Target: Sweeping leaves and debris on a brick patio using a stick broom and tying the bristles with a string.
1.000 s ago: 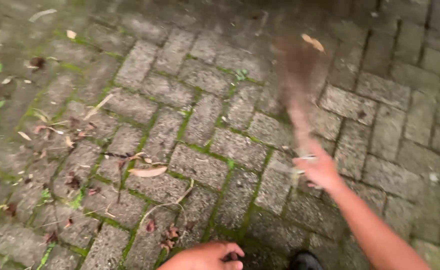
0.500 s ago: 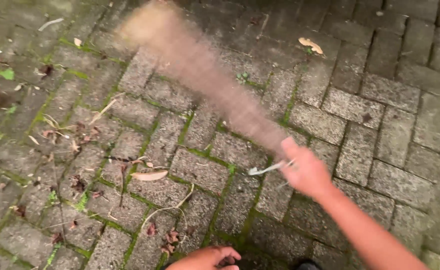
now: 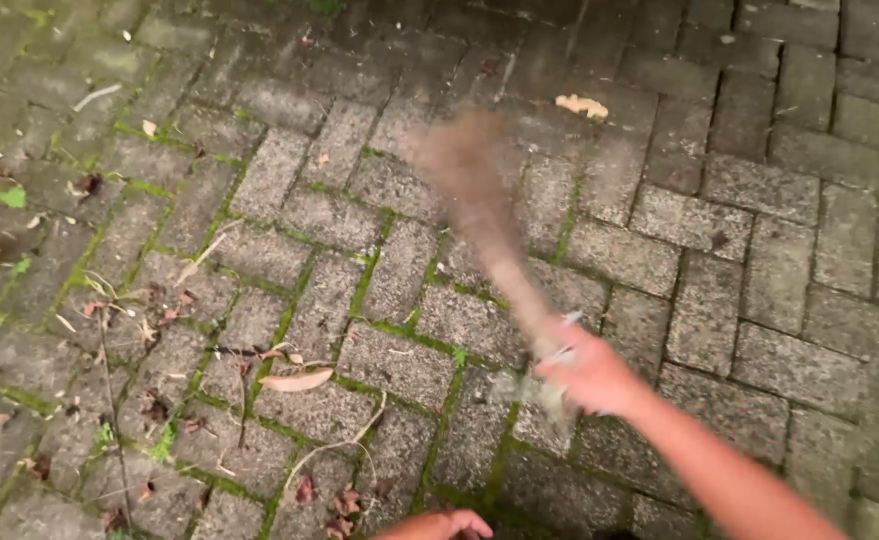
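Dry leaves [image 3: 294, 380] lie on the mossy bricks [image 3: 399, 365], well left of the fingers. The left hand [image 3: 439, 525] peeks in below; I cannot tell its fingers. The right hand [image 3: 591, 372] grips a broom [image 3: 474, 200], which has swung from the far left back to the middle, blurry.

Rough fibre against rough stone

My fingers [image 3: 571, 352] are gripping a dry, bristly straw broom [image 3: 479, 205]; matt, gritty paving bricks [image 3: 759, 270] are showing mossy joints.
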